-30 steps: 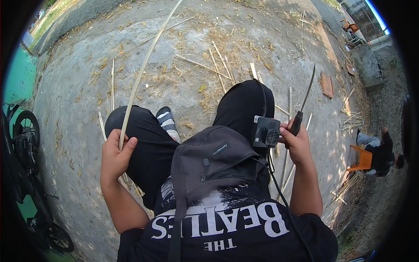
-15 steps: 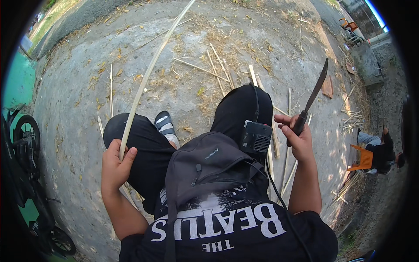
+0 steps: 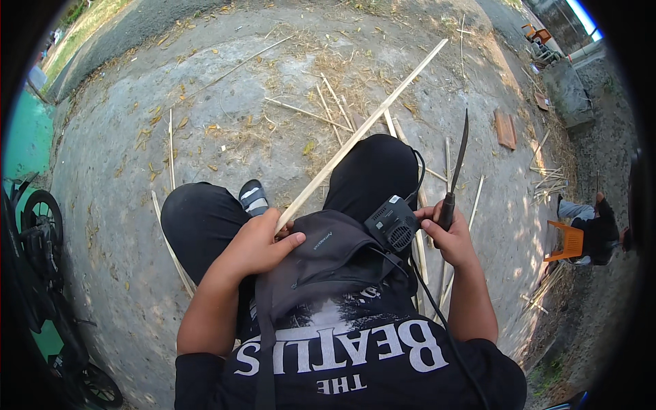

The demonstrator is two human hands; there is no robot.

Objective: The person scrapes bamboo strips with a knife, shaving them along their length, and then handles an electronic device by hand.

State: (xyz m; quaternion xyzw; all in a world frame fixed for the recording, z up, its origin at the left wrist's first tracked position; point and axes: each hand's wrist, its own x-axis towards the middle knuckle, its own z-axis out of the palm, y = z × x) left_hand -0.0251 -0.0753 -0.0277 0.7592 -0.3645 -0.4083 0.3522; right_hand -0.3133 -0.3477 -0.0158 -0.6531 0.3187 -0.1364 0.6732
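My left hand [image 3: 263, 242] is closed round the lower end of a long pale bamboo strip [image 3: 362, 130]. The strip slants up to the right, passing over my right knee. In my right hand [image 3: 447, 236], closed on its dark handle, a long knife [image 3: 459, 160] stands with its slightly curved blade pointing up. Blade and strip are apart. Between my hands a dark bag [image 3: 324, 253] lies on my lap. A small black device with a fan grille [image 3: 393, 222] and a cable sits just left of my right hand.
Several bamboo strips [image 3: 311, 113] lie on the ground ahead, among dry leaves and shavings. A reddish-brown slab [image 3: 506, 130] lies to the right. Further right, a person [image 3: 601, 229] sits on an orange chair [image 3: 566, 242]. A motorcycle [image 3: 44, 273] stands at the far left.
My left hand has moved right, in over the bag, and the strip now leans to the right. My right hand has shifted slightly left and down, with the knife more upright.
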